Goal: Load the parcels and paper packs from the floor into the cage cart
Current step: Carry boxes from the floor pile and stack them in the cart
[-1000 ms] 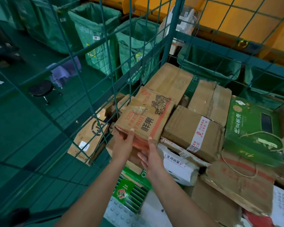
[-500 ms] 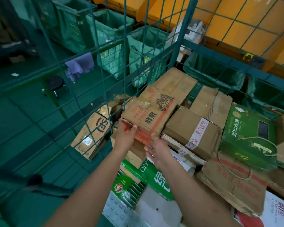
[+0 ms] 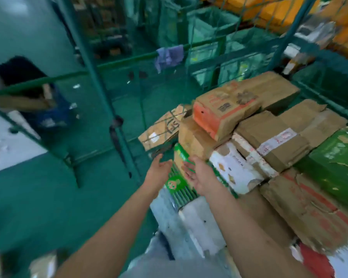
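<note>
- Both hands are seen empty, held near the stack of parcels inside the cage cart [image 3: 100,81].
- The left hand [image 3: 158,170] is held with fingers loosely spread and nothing gripped; it hovers just left of a green printed pack [image 3: 178,183].
- The right hand [image 3: 199,175] is likewise relaxed, fingers apart, palm turned toward the left hand; it is placed over the right part of the green printed pack, though contact cannot be told because of blur.
- A fruit carton [image 3: 225,111] with an orange end is seen lying on top of the stack, far of the hands and apart from both.
- It is supported by a plain brown box [image 3: 197,137] below it and touches a taped brown parcel [image 3: 273,143] on its right.
- A white box [image 3: 233,167] with torn edges is set just right of the right hand, below the taped brown parcel.
- A green gift box [image 3: 338,161] is placed at the right edge, and a flattened brown carton [image 3: 309,207] with red print lies near of it.
- A labelled carton [image 3: 161,131] is leaned against the mesh on the left of the stack.
- Beyond the mesh, green sacks [image 3: 207,29] are ranged at the far side, and a purple cloth [image 3: 169,56] is hung over a rail.
- A dark blue bin [image 3: 46,109] is seen at the far left, blurred.
</note>
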The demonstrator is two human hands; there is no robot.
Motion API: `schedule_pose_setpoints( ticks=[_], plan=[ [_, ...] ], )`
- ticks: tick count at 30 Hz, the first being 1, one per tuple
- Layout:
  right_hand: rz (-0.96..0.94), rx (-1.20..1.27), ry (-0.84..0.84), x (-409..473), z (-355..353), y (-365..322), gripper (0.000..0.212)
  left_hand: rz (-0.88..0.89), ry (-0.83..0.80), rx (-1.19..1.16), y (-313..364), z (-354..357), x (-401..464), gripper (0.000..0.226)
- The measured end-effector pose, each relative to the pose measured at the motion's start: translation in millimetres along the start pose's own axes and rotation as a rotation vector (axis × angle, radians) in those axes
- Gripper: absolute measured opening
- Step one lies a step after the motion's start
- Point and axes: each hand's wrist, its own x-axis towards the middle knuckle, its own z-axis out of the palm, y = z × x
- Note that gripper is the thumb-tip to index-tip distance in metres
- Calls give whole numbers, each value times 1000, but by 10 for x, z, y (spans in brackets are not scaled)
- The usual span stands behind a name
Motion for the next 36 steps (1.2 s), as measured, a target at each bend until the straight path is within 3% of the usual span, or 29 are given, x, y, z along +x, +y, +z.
schedule_pose_setpoints(
  ticks=[1, 4, 5, 9, 21, 27, 31, 36],
  plan=[
    [14, -26, -27, -55, 31, 146, 20, -11, 22, -29, -121, -106, -150, 82],
    [68, -113, -79, -239, 146, 641, 20, -54, 125, -132, -562, -444, -630, 43],
    [93, -156, -102, -304, 205, 841, 20, -79, 166, -159, -776, -589, -772, 41],
    [163, -311, -185, -488, 351, 1400, 14, -161, 271, -199, -1415, -960, -1132, 51],
    [215, -795, -413, -882, 1235, 2535, 20, -295, 647, -533, -2341, -1996, -1982, 30],
    [261, -1002, -533, -1131, 2079, 3256, 15, -308, 734, -705, -2845, -2850, -2331, 40],
    [270, -1113, -607, -1335, 2827, 3775, 17, -318, 866, -807, -3078, -3633, -2545, 33],
    [276, -1153, -673, -1619, 3691, 4343, 15, -269, 927, -816, -3276, -4602, -2736, 36]
  ],
)
